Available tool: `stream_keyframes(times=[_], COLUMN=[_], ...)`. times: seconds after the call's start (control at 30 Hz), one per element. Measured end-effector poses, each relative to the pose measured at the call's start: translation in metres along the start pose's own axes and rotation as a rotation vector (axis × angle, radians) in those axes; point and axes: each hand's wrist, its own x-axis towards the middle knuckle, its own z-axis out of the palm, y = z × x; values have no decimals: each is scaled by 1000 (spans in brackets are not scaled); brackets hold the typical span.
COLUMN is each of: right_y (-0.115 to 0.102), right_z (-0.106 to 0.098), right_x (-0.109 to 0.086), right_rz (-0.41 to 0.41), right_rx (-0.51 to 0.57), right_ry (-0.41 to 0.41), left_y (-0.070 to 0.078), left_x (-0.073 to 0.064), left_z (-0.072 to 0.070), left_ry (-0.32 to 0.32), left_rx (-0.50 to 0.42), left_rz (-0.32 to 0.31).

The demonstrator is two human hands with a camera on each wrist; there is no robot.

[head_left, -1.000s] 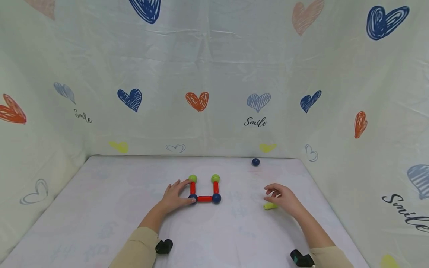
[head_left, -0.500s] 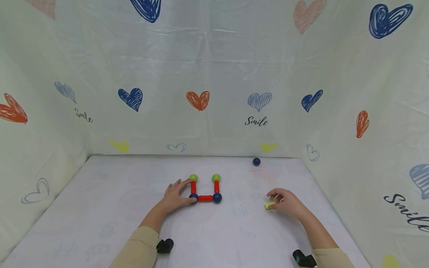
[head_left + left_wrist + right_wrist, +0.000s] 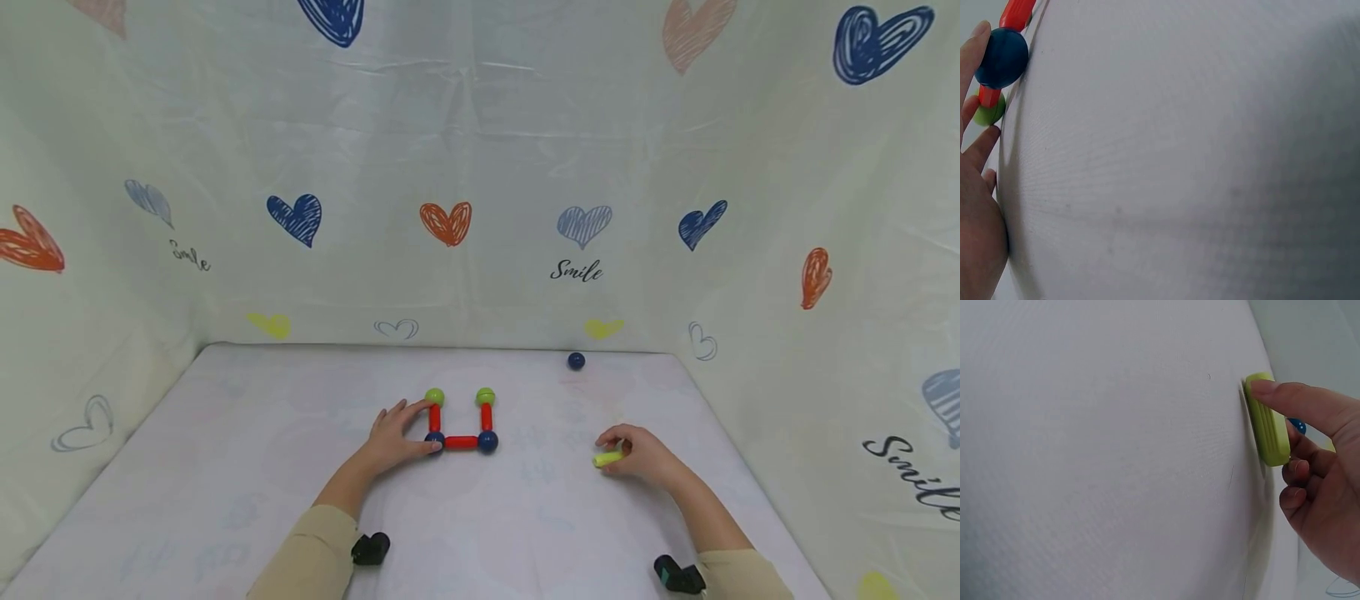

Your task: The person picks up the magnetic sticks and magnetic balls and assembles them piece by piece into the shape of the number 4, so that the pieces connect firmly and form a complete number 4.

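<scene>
A U-shaped frame of red toy building rods (image 3: 461,442) and balls lies on the table. Dark blue balls (image 3: 487,442) form its two near corners, and green balls (image 3: 486,397) cap the far ends. My left hand (image 3: 393,437) holds the frame's left side, thumb at the near blue ball and index finger at the green one. In the left wrist view that thumb lies against the blue ball (image 3: 1002,57). To the right, my right hand (image 3: 641,452) pinches a short yellow-green rod (image 3: 1267,422) between thumb and fingers, low over the table; the hand hides its far end.
A loose dark blue ball (image 3: 576,361) sits near the table's back edge. A curtain (image 3: 510,150) printed with hearts hangs behind and at both sides of the white-covered table (image 3: 225,467). Black wrist devices (image 3: 678,575) show at both sleeves.
My right hand has lowered and closed its thumb and fingers on the yellow-green rod. The left hand and the frame keep their place; the head view has shifted slightly.
</scene>
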Motion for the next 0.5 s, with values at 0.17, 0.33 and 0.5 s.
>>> stream_keyframes(times=[0.17, 0.33, 0.5], right_y=[2, 3, 0], right_z=[1, 2, 2], right_x=[1, 3, 4], right_rz=[-6, -7, 4], right_rx=[-10, -13, -20], right_ry=[-13, -22, -37], left_y=[-1, -1, 0], left_x=[0, 1, 0], left_z=[1, 2, 1], left_ry=[3, 1, -3], left_rx=[2, 4, -3], left_rz=[6, 6, -1])
